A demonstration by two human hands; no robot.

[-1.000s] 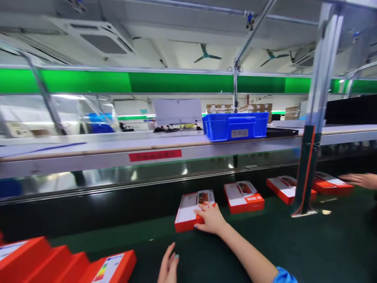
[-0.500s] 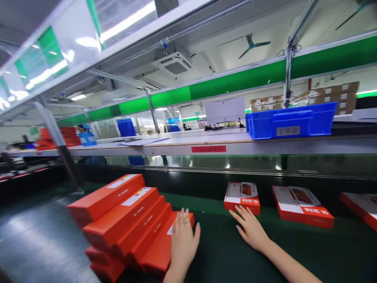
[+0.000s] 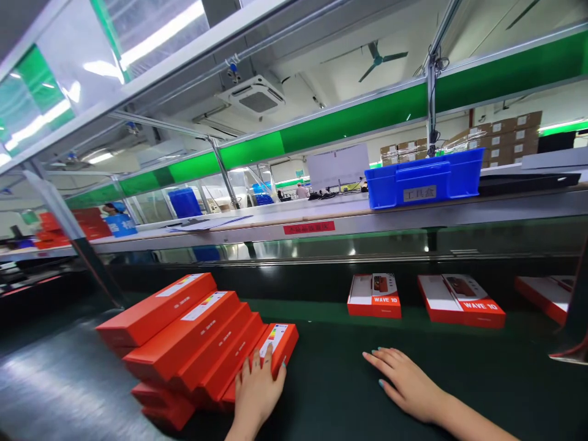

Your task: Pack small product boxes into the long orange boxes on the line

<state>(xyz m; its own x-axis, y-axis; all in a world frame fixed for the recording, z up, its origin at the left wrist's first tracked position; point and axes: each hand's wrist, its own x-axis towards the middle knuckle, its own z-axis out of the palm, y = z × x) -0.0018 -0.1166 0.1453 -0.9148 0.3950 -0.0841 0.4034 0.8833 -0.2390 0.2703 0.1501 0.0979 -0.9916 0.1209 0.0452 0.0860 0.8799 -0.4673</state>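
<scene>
My left hand (image 3: 256, 389) lies on the nearest orange box (image 3: 275, 343), fingers curled over its top and near edge. That box is the lowest step of a slanted stack of orange boxes (image 3: 184, 334) at the lower left. My right hand (image 3: 404, 383) rests flat and open on the dark green belt (image 3: 482, 367), fingers pointing left, holding nothing. Beyond it, an orange-and-white box marked WAVE 10 (image 3: 374, 296) lies on the belt, apart from my fingers.
More boxes (image 3: 459, 300) lie in a row to the right on the belt. A blue bin (image 3: 425, 177) stands on the shelf above. A metal post (image 3: 574, 318) rises at the far right, another slanted post (image 3: 78, 245) at the left.
The view turned left from the belt to the stack. My right hand let go of the box and drew back onto the belt. My left hand settled on the nearest stacked box.
</scene>
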